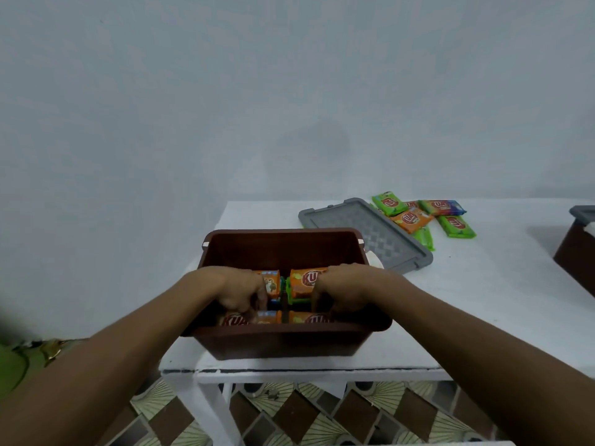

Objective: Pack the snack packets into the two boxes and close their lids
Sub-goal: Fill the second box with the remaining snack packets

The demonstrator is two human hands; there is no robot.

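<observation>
An open brown box (283,246) stands at the near left end of the white table (483,300). Several orange and green snack packets (304,280) lie packed inside it. Both of my hands are down in the box: my left hand (240,289) presses on the left-side packets and my right hand (346,289) on the right-side ones, fingers curled over them. The box's grey lid (376,236) lies flat behind the box to the right. Beyond the lid sits a loose pile of green, orange and purple snack packets (425,217). A second brown box (576,249) with a grey lid shows at the right edge.
A plain pale wall stands behind the table. Brown and cream patterned floor tiles (289,416) show below the table's front edge. Something green with gold trim (38,352) sits at the far left.
</observation>
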